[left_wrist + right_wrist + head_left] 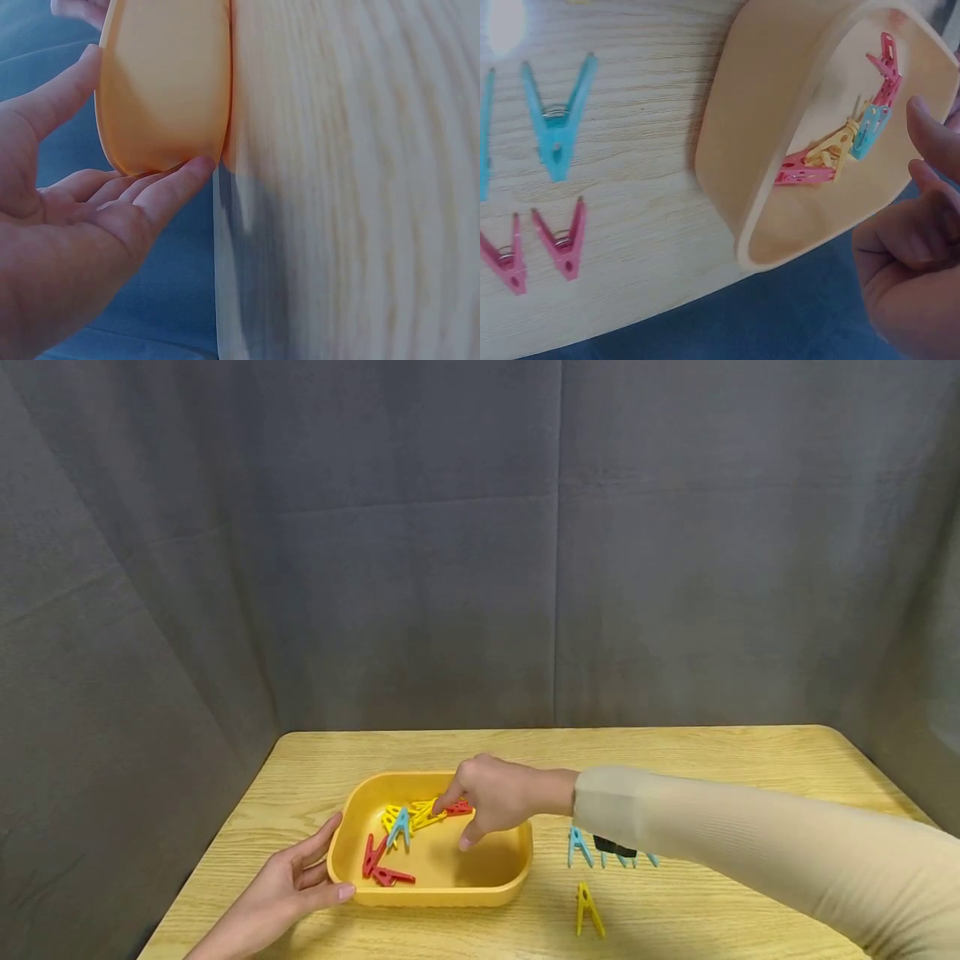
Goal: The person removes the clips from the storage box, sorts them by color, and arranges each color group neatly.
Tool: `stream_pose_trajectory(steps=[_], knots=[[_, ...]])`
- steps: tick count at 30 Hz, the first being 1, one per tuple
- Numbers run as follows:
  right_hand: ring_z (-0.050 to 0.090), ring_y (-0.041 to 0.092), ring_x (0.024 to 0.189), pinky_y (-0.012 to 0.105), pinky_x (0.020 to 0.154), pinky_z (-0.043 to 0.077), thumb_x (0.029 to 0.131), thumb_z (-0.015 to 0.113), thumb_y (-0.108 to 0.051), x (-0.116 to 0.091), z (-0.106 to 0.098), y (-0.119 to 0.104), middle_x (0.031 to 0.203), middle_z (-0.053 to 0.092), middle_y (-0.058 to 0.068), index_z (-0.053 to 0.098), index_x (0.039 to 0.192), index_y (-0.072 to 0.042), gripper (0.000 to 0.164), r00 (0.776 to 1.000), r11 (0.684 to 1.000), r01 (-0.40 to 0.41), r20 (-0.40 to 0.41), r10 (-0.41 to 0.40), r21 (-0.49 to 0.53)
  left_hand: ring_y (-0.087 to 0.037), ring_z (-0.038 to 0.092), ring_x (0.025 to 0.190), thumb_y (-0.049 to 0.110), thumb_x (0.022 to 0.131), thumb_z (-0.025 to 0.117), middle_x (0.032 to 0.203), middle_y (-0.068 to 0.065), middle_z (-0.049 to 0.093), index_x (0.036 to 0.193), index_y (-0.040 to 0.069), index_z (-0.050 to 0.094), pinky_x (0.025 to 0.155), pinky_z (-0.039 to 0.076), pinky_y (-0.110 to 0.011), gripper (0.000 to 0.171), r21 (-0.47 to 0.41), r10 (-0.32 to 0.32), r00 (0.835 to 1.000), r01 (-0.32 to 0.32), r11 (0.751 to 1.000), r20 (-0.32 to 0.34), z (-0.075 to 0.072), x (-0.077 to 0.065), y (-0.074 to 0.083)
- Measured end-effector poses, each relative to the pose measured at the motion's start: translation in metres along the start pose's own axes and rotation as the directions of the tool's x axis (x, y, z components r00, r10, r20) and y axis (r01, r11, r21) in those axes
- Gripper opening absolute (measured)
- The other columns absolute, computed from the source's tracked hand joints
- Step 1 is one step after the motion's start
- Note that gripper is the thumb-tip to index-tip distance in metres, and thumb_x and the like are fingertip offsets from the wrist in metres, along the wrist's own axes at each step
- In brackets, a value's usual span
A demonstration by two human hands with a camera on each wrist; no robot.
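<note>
My left hand [281, 889] holds the left end of a yellow plastic bin [431, 898], its thumb at the front corner and fingers along the side wall. In the left wrist view, the bin's end [169, 82] sits between thumb and fingers. My right hand [495, 793] is over the bin, index finger pointing down by the yellow clothespins [425, 815], thumb apart, nothing visible between them. Also inside lie a blue clothespin [401, 828] and red clothespins [393, 877]. Whether the index fingertip touches a clothespin, I cannot tell.
Right of the bin on the wooden table [712, 910] lie several blue clothespins [577, 847] and a yellow clothespin [587, 908]. Red clothespins [562, 240] show there in the right wrist view; my right forearm hides that area from the head view. A grey curtain [412, 610] hangs behind.
</note>
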State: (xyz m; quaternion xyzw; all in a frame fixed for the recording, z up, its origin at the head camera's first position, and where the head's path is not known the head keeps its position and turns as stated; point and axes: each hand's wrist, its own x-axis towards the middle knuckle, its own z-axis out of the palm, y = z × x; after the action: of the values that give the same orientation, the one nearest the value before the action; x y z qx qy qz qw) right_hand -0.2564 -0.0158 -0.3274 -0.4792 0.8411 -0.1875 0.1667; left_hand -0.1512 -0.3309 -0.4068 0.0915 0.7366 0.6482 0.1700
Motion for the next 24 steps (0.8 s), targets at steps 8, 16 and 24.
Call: stream_pose_trajectory(steps=[8,16,24], knots=[[0.018,0.005,0.049,0.018,0.051,0.022,0.082,0.093,-0.011,0.032,0.018,-0.005,0.053,0.027,-0.013,0.076,0.132,-0.008,0.052,0.997,0.999,0.050,0.057,-0.050,-0.006,-0.050,0.032,0.147,0.006,0.099,0.074,0.171,-0.028,0.003,0.166,-0.004,0.007,0.099,0.056,-0.035,0.095,0.010,0.014,1.000,-0.014,1.000,-0.003,0.004,0.000,0.002],[0.021,0.003,0.047,0.016,0.046,0.023,0.087,0.090,-0.014,0.052,0.041,-0.022,0.053,0.024,-0.010,0.074,0.137,-0.023,0.054,0.986,0.994,0.079,0.152,-0.067,-0.073,-0.049,0.033,0.146,0.006,0.099,0.074,0.171,-0.026,0.007,0.167,-0.003,0.008,0.099,0.056,-0.033,0.095,0.032,0.024,1.000,-0.023,0.999,-0.002,0.004,-0.002,0.002],[0.023,0.006,0.050,0.017,0.049,0.028,0.090,0.081,-0.001,0.060,0.052,-0.025,0.096,0.073,-0.015,0.073,0.139,-0.022,0.054,0.977,0.992,0.053,0.212,-0.028,-0.114,-0.049,0.034,0.146,0.005,0.099,0.074,0.171,-0.026,0.010,0.166,-0.005,0.008,0.100,0.055,-0.033,0.095,0.026,0.032,0.999,-0.032,0.999,0.008,0.005,0.000,0.002]])
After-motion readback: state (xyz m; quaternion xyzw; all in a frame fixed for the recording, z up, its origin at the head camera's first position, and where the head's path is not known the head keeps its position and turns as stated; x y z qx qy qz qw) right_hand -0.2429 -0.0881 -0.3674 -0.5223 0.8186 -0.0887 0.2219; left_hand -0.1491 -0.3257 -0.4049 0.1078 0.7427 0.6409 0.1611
